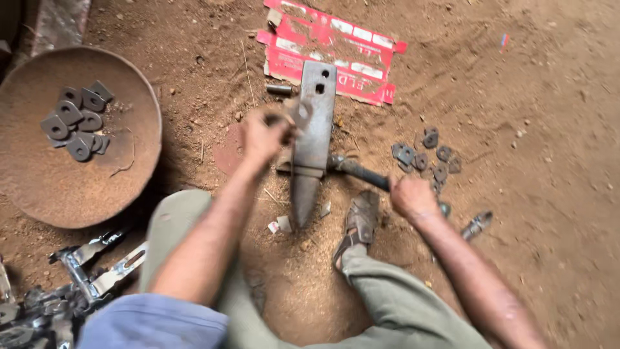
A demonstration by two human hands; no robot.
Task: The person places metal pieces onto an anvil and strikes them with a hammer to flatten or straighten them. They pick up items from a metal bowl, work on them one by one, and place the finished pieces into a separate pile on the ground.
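A grey steel anvil (313, 132) stands in the dirt, its pointed horn toward me. My left hand (261, 136) is closed around a small flat metal piece (298, 113) and holds it against the anvil's left edge. My right hand (412, 197) grips the dark handle of a hammer (355, 169), whose head rests low beside the anvil's right flank. Several small grey metal plates with holes (426, 155) lie on the ground just beyond my right hand.
A rusty round pan (77, 187) at the left holds several similar plates (76, 121). Flattened red cardboard (329, 45) lies behind the anvil. Shiny metal brackets (77, 271) are piled at the lower left. My sandalled foot (358, 223) rests near the anvil; pliers (476, 224) lie at the right.
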